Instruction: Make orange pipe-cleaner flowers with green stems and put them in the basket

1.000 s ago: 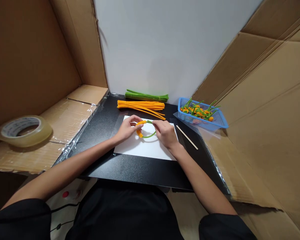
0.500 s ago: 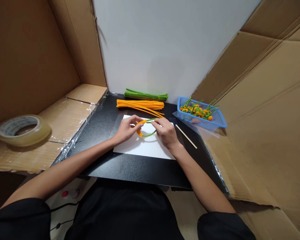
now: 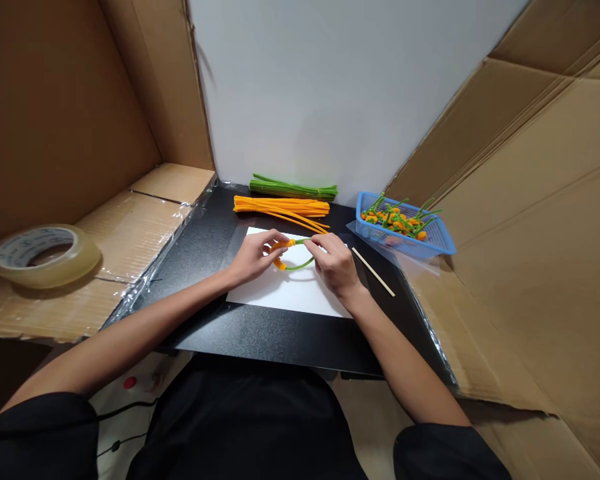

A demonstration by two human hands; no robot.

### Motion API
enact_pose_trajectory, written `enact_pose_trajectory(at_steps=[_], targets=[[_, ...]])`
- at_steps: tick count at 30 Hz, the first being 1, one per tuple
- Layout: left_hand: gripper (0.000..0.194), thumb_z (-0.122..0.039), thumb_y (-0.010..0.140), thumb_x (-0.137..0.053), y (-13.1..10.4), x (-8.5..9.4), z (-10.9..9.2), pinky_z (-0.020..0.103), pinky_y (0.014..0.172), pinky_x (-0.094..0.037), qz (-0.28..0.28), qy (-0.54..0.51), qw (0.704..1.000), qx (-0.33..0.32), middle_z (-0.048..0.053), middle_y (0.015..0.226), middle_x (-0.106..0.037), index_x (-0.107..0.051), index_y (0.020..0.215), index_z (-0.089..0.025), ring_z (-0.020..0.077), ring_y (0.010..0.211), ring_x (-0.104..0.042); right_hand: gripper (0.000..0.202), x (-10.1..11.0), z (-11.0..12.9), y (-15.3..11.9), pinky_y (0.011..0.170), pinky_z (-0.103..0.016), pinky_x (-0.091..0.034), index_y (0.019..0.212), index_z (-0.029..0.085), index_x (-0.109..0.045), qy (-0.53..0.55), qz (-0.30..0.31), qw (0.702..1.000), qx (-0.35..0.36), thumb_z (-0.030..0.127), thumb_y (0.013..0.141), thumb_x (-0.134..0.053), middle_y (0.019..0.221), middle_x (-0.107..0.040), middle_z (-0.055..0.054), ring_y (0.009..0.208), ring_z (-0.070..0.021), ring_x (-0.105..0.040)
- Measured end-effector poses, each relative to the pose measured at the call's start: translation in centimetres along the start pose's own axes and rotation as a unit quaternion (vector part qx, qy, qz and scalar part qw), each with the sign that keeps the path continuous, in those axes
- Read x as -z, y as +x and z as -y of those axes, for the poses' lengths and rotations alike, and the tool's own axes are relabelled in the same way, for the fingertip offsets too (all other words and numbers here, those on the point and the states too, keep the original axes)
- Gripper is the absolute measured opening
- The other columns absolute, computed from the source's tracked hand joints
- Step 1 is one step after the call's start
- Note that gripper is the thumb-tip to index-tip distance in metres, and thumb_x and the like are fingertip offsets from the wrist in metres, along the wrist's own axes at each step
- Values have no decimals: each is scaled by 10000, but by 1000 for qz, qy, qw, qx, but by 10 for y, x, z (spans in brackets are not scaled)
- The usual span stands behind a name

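Note:
My left hand (image 3: 254, 257) is closed around a coiled orange pipe cleaner (image 3: 280, 265), pinching it between thumb and fingers. Out of the coil comes a green pipe cleaner (image 3: 300, 267), bent into a loop that bows to the right. My right hand (image 3: 337, 267) pinches the green stem at the loop's right side, and its fingertips hide the ends there. Both hands hover over a sheet of white paper (image 3: 280, 293) on the black table (image 3: 210, 333).
Behind the paper lie bundles of orange pipe cleaners (image 3: 280, 206) and green pipe cleaners (image 3: 293, 189). A blue basket (image 3: 405, 245) of orange-and-green pieces sits at right, near a thin wooden stick (image 3: 373, 272). Clear tape (image 3: 83, 257) rests on the left cardboard ledge (image 3: 125, 233).
My right fingers have shifted slightly along the green stem, and its upper strands now run together into the pinch. My left hand keeps its hold on the orange coil.

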State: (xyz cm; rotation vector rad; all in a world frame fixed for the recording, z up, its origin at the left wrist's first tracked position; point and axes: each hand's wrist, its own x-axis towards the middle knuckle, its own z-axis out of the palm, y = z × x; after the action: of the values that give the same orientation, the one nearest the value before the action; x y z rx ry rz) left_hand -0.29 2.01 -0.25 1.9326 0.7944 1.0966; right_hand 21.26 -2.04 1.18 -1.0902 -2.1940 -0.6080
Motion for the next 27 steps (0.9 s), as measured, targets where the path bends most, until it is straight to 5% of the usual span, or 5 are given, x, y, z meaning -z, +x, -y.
enact_pose_trajectory(at_steps=[27], targets=[[257, -391, 895, -645, -1, -4, 2, 254, 706, -563, 7, 15, 1000, -6, 56, 923, -715, -696, 1017, -170, 144, 766, -653, 234, -3, 14, 1, 749, -342, -487, 972, 189, -696, 59, -7, 998, -33, 131, 971, -469, 897, -724, -101, 814, -218, -638]])
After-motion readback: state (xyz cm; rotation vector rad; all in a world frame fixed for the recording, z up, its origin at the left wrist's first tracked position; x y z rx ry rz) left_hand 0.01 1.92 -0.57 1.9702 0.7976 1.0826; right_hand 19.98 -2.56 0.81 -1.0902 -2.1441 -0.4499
